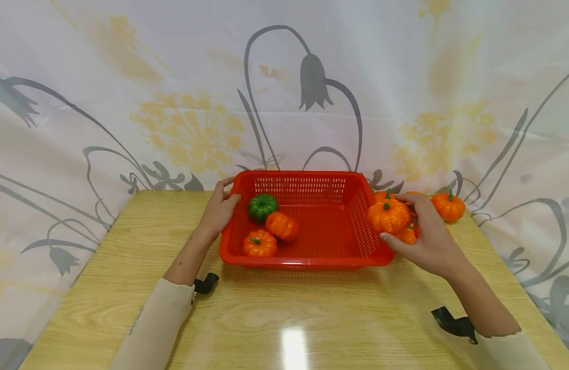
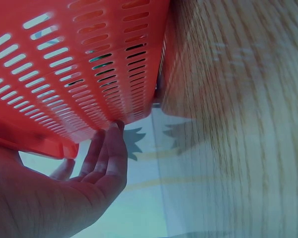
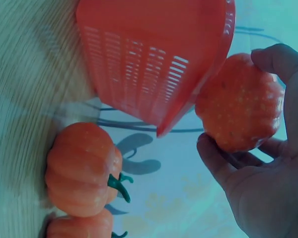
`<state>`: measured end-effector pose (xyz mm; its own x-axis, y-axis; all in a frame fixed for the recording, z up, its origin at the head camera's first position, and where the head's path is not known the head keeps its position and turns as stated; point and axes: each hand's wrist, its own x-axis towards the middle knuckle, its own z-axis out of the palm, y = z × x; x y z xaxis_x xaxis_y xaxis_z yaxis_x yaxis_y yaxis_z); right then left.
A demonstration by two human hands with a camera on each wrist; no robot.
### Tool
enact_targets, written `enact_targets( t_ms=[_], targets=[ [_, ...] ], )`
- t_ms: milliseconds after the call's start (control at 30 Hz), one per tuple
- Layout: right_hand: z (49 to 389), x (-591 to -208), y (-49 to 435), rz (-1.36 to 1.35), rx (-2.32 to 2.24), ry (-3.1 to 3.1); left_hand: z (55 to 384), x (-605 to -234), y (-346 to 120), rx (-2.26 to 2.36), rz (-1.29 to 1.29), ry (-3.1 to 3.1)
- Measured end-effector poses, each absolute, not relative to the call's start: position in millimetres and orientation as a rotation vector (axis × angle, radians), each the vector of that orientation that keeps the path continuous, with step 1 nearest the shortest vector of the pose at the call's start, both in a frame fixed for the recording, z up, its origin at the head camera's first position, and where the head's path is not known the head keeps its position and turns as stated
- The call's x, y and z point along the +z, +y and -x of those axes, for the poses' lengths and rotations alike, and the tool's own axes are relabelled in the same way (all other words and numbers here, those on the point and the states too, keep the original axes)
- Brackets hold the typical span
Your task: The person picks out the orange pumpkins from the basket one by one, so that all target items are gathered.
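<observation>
A red slotted plastic basket (image 1: 307,262) stands on the table. My left hand (image 1: 219,208) grips its left rim, thumb on top; in the left wrist view the fingers (image 2: 116,153) lie along the outside of the wall. At the basket's right rim, my right hand (image 1: 429,246) holds a small orange pumpkin (image 1: 389,217) between thumb and fingers, raised off the table in the right wrist view. Inside the basket, toward its left end, lie a green pumpkin (image 1: 263,207), an orange pumpkin (image 1: 260,244) and another tipped on its side (image 1: 282,226).
More orange pumpkins (image 1: 448,206) sit on the table to the right of the basket, partly hidden by my right hand. Behind the wooden table (image 1: 247,318) hangs a flower-patterned cloth (image 1: 284,128). Black straps (image 1: 453,324) stick out near both wrists.
</observation>
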<state>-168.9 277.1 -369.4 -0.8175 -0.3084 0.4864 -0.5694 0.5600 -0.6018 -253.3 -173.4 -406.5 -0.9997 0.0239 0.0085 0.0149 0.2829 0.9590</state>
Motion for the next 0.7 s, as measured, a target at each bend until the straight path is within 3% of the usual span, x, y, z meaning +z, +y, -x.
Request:
enact_targets(
  t_ms=[700],
  targets=[
    [159.5, -370.3, 308.6, -0.530, 1.101, -2.564, 253.8, -408.2, -173.1, 1.879, -0.045, 2.513]
  ],
)
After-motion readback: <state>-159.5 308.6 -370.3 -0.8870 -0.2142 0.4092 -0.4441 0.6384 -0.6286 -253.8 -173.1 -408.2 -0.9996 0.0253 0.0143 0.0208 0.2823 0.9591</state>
